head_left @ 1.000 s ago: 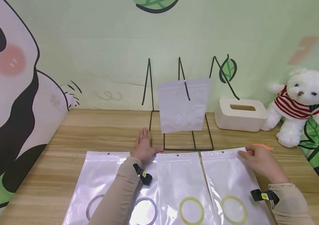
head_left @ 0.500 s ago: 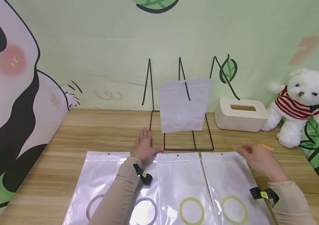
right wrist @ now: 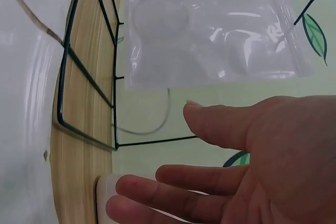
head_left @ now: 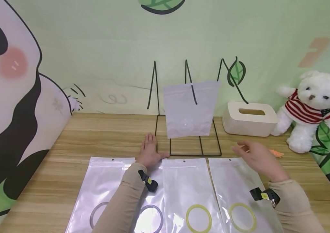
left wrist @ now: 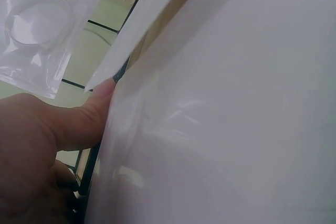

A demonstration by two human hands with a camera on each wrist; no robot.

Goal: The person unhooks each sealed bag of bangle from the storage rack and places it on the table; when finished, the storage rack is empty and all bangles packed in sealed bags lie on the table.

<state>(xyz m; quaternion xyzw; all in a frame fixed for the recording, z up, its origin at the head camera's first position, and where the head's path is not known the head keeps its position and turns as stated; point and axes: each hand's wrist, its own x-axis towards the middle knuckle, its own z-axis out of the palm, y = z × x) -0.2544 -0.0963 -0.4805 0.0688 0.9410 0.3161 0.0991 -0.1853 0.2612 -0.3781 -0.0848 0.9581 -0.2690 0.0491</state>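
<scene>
My left hand lies on the table beside the front left corner of a black wire display rack, fingers straight and thumb at its base. Its forearm crosses a zip bag with a purple ring inside. My right hand, fingers loosely spread and holding nothing, hovers over the top right corner of the rightmost zip bag, which contains a yellow ring. From the rack's middle hook hangs another zip bag. In the right wrist view, the hanging bag is beyond my thumb.
Left of my forearm lies a zip bag with a greyish ring; a yellow-ring bag lies between the hands. At the back right stand a tissue box and a white teddy bear. A small orange thing is behind my right hand.
My right hand has let go of the rightmost bag's top right corner and moved up and left over the bag. The bag's top edge has straightened. My left hand stays put.
</scene>
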